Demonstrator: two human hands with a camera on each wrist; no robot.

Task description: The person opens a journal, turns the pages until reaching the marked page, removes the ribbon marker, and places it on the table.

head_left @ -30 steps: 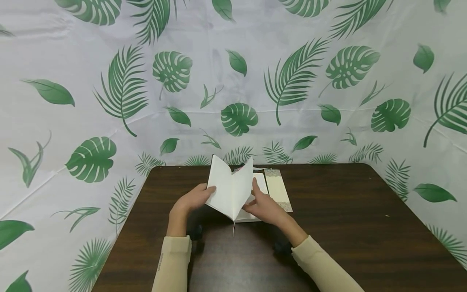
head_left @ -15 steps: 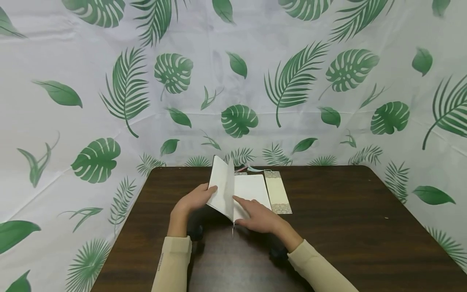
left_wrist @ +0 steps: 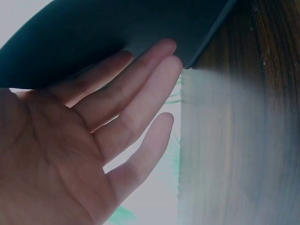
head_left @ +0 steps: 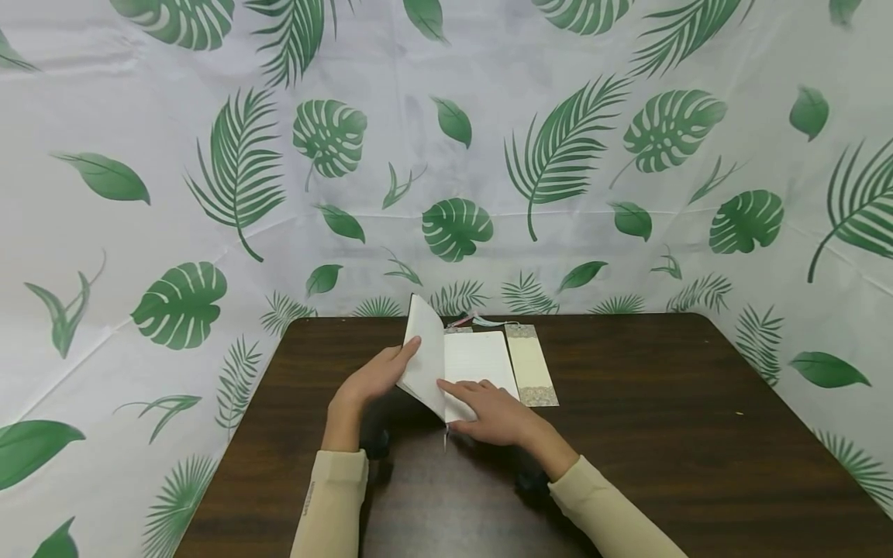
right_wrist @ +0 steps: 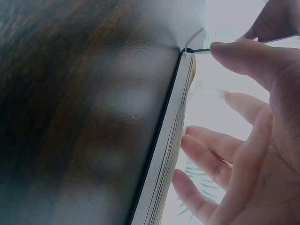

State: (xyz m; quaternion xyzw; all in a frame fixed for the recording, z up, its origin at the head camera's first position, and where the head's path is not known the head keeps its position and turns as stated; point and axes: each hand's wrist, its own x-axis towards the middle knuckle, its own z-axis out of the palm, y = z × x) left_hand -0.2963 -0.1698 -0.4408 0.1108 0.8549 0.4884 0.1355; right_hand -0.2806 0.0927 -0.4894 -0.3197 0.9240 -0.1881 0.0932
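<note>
1 notebook (head_left: 453,364) is seen lying open near the far edge of the tabletop (head_left: 663,434), and 1 bookmark (head_left: 530,364) is laid just beside it toward the right edge. 2 hands are counted: 1 left hand (head_left: 377,376) at the raised left half of the notebook and 1 right hand (head_left: 491,411) laid on its right-hand page. 2 beige sleeves (head_left: 328,504) are seen at the near edge. 1 thin ribbon marker (head_left: 446,440) hangs from the notebook's spine.

No legible text anywhere.
</note>
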